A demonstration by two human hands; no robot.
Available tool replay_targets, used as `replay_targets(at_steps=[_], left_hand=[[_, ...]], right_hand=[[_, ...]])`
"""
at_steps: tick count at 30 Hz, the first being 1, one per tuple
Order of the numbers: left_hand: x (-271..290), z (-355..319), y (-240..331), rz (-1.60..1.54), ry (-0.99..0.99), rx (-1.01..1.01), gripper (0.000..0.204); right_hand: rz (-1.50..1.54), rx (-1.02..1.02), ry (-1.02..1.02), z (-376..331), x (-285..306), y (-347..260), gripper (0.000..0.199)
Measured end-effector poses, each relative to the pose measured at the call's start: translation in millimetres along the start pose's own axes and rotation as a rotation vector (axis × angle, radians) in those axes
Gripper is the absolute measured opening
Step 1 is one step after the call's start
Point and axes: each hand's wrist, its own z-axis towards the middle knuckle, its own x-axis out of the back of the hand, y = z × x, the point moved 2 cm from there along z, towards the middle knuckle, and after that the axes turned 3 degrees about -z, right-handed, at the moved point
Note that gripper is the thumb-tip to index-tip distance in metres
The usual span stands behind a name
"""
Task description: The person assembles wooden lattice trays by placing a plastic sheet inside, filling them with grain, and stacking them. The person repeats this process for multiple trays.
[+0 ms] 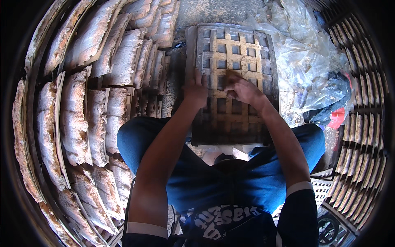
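Observation:
A board with a lattice of flat wooden strips (242, 43) lies in front of my knees, pale at the far part and dark in shadow at the near part. On its left edge rests my left hand (195, 89), fingers stretched forward and nothing seen in them. My right hand (243, 89) is over the middle of the lattice with its fingers curled in. Something brownish is at those fingertips, too dark and small to name. Between the strips, a dark grey surface shows through the square gaps.
Racks of slabs with rough, crusty pale-brown faces (74, 119) stand close on my left. Crumpled clear plastic sheeting (300, 49) lies to the right of the board, with a dark and red cloth-like bundle (335, 117) by it. Slatted racks (360, 127) line the far right.

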Motion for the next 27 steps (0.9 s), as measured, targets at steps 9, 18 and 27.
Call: replay_targets(at_steps=[9, 18, 27], left_hand=[[7.2, 3.1, 2.3, 0.006, -0.003, 0.009, 0.124], [32.1, 8.3, 17.5, -0.053, 0.341, -0.261, 0.041], [-13.7, 19.0, 26.6, -0.422, 0.413, -0.426, 0.02]], right_hand=[[0.151, -0.016, 0.087, -4.2, 9.6, -1.2, 0.016], [0.146, -0.075, 0.189, -14.0, 9.6, 2.4, 0.01], [1.158, -0.543, 0.795, -74.4, 111.6, 71.8, 0.019]])
